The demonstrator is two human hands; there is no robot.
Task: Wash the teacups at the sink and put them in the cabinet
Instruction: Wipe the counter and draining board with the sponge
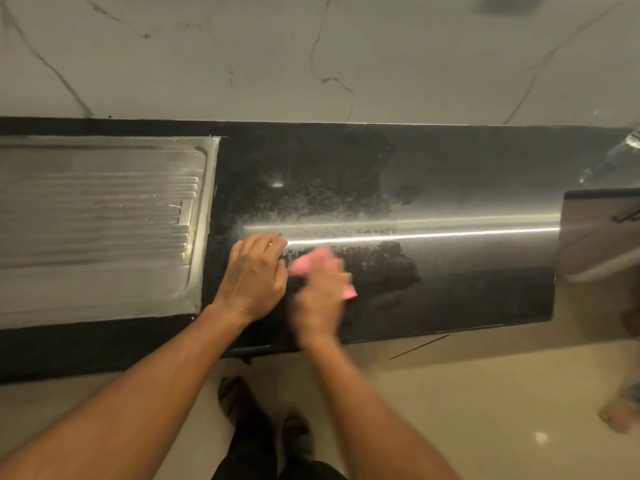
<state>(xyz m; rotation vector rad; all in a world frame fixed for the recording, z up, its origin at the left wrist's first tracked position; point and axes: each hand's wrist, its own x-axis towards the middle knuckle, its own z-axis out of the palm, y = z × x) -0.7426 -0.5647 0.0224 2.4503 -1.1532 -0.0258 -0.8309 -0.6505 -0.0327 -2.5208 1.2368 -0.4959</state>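
Farthest out from the left hand, on its outer side, lies the ribbed stainless-steel drainboard (97, 216) of the sink, set flush into the glossy black stone bench (467, 289); its raised grooves run sideways and its right rim ends just short of that hand. The left hand (252, 275) is released: it rests palm down on the bench with the fingertips bent under, just beside the drainboard's edge. Close against it on the inner side, the right hand (320, 299) is blurred and grasps a crumpled pink cloth (308, 263), which shows above the knuckles and again past the hand's far side, down on the bench surface. Beyond both hands, towards the white dark-veined marble wall (277, 57), a smeared wet patch (329, 195) spreads over the black stone, and a bright streak of reflected light (450, 233) runs from just past the left fingertips out to the right. Well to the right of the right hand, a pale flat panel with a dark rim (595, 237) stands at the bench's end; what it is cannot be told. Below the forearms, a pair of dark shoes (242, 407) stands on the glossy cream floor (485, 410). Where the teacups are cannot be told from this view.
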